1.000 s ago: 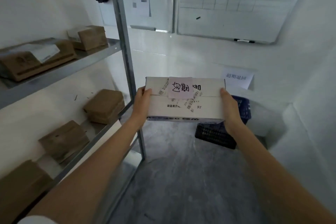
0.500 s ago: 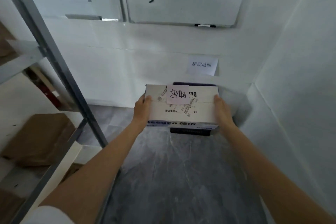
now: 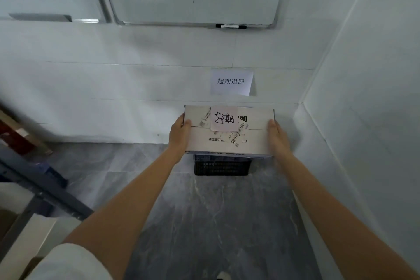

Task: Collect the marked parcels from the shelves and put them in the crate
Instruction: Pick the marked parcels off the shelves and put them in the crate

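Note:
I hold a white parcel (image 3: 254,141) out in front of me, level, with a pink handwritten note (image 3: 223,118) and barcode stickers on its top. My left hand (image 3: 180,135) grips its left end, thumb on top. My right hand (image 3: 278,136) grips its right end. The dark plastic crate (image 3: 221,167) stands on the floor against the wall, directly under the parcel, which hides most of it.
A paper sign (image 3: 231,81) is taped to the wall above the crate. A whiteboard (image 3: 193,2) hangs higher up. The metal shelf frame (image 3: 43,188) stands at the left. Grey floor (image 3: 204,223) lies between me and the crate; a white wall (image 3: 363,120) closes the right.
The view has turned right, away from the shelves. The parcel, held the same way in both hands, now hangs closer to the wall and over the crate.

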### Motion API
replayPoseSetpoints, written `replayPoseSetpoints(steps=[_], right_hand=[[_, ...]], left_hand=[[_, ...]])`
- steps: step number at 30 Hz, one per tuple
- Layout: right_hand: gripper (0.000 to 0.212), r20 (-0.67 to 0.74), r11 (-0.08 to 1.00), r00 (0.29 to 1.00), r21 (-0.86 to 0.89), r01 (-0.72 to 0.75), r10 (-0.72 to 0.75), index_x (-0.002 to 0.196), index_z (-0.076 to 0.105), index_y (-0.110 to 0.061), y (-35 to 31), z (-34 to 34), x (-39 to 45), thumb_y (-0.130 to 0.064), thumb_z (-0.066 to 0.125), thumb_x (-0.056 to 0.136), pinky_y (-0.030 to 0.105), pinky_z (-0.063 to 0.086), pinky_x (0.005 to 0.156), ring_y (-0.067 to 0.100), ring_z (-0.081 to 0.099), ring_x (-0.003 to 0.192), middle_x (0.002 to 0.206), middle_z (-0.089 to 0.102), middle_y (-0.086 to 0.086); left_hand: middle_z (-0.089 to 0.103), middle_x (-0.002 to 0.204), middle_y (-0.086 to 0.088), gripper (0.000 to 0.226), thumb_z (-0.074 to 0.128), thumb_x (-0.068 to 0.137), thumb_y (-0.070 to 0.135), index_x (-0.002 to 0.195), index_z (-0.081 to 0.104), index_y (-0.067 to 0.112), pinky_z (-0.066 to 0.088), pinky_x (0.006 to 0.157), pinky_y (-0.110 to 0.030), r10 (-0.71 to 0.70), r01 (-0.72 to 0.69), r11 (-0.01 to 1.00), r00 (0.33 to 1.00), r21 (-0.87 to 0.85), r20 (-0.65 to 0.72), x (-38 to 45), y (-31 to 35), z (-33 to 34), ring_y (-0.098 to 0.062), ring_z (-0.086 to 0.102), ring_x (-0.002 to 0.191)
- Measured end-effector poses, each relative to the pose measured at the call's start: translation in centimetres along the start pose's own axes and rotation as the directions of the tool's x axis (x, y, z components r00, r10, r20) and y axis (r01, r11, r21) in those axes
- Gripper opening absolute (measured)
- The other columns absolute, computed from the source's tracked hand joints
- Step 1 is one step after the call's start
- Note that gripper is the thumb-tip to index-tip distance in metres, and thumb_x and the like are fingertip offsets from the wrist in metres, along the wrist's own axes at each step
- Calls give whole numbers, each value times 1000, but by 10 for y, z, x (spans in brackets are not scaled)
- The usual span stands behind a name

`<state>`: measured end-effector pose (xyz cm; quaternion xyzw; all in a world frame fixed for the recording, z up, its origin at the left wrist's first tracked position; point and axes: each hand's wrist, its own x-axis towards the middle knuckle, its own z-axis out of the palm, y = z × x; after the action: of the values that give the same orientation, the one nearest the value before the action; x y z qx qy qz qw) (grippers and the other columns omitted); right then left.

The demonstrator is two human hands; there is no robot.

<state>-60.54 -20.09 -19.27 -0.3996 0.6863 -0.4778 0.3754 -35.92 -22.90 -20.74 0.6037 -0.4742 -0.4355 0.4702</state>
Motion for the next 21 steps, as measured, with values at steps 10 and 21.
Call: replayPoseSetpoints(steps=[10,21], right_hand=[[45,17,995,995,14,-95,95,145,43,-16,7,24,132,-35,33,105,25,32,99,23,43,131,147,44,9],[40,55,979,978,24,-201,199,142,45,-21,11,90,279,-31,33,104,25,36,95,14,47,109,127,51,-2]], left_hand=[[62,110,-5,36,37,96,14,125,57,14,42,62,-24,-84,83,996,995,-7,-54,117,-12,56,-16,54,85],[54,125,-2,39,41,99,23,138,41,17,47,82,-34,-239,239,971,970,-14,-46,281,-37,91,-19,54,100]])
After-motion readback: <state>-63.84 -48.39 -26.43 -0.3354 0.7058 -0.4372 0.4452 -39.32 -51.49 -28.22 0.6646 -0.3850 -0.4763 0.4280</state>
